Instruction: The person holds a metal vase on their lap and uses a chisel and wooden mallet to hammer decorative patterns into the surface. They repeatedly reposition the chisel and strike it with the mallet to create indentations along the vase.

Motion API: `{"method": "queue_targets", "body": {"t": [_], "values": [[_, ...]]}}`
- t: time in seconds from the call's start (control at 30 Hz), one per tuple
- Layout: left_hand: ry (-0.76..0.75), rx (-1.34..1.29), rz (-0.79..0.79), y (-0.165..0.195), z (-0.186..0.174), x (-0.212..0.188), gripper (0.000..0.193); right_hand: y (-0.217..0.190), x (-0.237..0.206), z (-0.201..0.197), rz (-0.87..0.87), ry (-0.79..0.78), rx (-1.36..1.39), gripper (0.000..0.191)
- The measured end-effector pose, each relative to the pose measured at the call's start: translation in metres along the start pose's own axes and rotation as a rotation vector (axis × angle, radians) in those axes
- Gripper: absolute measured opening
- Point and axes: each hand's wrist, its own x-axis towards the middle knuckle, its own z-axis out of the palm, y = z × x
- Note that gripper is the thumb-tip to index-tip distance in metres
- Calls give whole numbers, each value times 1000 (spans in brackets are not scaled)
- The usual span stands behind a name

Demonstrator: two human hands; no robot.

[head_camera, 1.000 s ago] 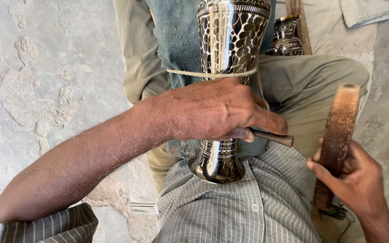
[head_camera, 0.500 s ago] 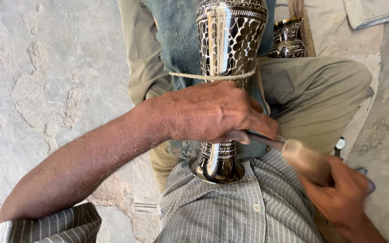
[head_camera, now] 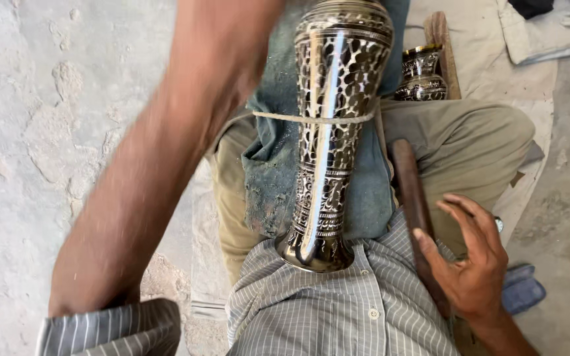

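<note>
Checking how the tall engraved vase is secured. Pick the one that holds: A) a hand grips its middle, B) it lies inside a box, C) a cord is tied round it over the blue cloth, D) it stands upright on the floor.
C: a cord crosses the vase against the blue cloth on the lap; no hand is on it.

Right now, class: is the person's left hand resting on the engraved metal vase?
No: the left forearm is raised past the frame's top, and the engraved metal vase lies untouched on the lap.

surface: rough concrete floor (head_camera: 47,132) | far right: beige cloth (head_camera: 489,72) spread on it | on cloth: small engraved metal vase (head_camera: 421,74), wooden stick (head_camera: 444,53) beside it
</note>
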Motion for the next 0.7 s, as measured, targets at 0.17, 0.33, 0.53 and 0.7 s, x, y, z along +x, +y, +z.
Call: {"method": "queue_targets", "body": {"t": [0.17, 0.33, 0.53, 0.7], "values": [[-91, -239, -61, 33, 50, -74, 35, -47, 23, 24, 25, -226, 527, 47], [116, -336, -343, 38, 77, -148, 31, -45, 44, 24, -119, -193, 341, 43], [155, -239, -316, 49, 90, -149, 27, 3, 14, 22, -181, -204, -118, 87], [-2, 183, -172, 50, 91, -126, 32, 45, 9, 19, 587, -373, 714, 92]]}}
